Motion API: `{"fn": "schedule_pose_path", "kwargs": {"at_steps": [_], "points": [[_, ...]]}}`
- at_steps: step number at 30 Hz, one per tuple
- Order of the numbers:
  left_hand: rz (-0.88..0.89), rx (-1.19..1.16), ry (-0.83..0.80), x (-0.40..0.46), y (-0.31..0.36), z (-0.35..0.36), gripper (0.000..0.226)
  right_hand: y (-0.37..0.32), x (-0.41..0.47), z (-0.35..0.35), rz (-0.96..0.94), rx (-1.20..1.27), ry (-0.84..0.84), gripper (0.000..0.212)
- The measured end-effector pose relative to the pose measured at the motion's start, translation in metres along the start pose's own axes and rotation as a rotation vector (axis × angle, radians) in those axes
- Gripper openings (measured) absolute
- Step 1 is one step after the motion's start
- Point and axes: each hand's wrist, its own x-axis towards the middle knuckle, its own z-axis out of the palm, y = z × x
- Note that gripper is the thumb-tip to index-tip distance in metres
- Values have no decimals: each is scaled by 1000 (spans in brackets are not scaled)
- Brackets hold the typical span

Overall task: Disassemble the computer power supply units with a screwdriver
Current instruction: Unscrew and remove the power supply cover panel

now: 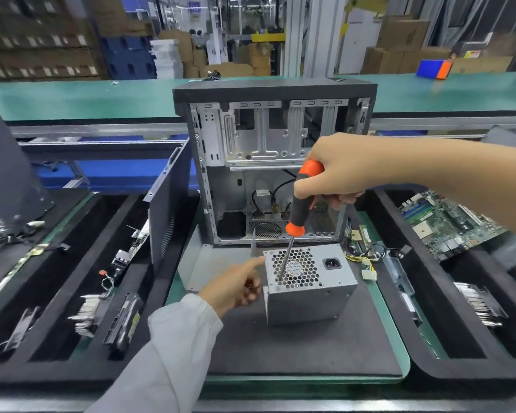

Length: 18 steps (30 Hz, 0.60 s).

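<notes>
A grey metal power supply unit [310,289] stands on the black mat, its honeycomb fan grille and power socket facing up. My right hand [334,171] grips the orange and black handle of the screwdriver [303,204] from above. The shaft slants down and its tip meets the near left corner of the grille. My left hand [236,286] reaches in from the left; its straight index finger touches the unit's upper left edge and the other fingers are curled in.
An open, emptied computer case [274,162] stands right behind the unit, with its side panel [169,198] upright to the left. Yellow cables with a white connector [368,271] trail off to the right. Black foam trays with parts flank the mat; a motherboard [447,225] lies in the right tray.
</notes>
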Motion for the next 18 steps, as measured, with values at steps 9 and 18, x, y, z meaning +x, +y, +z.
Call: {"fn": "schedule_pose_path", "kwargs": {"at_steps": [9, 18], "points": [[170, 161, -147, -2, -10, -1, 47, -1, 3, 7, -5, -23, -25, 38], [207, 145, -140, -1, -8, -1, 37, 1, 3, 11, -18, -34, -47, 46]]}}
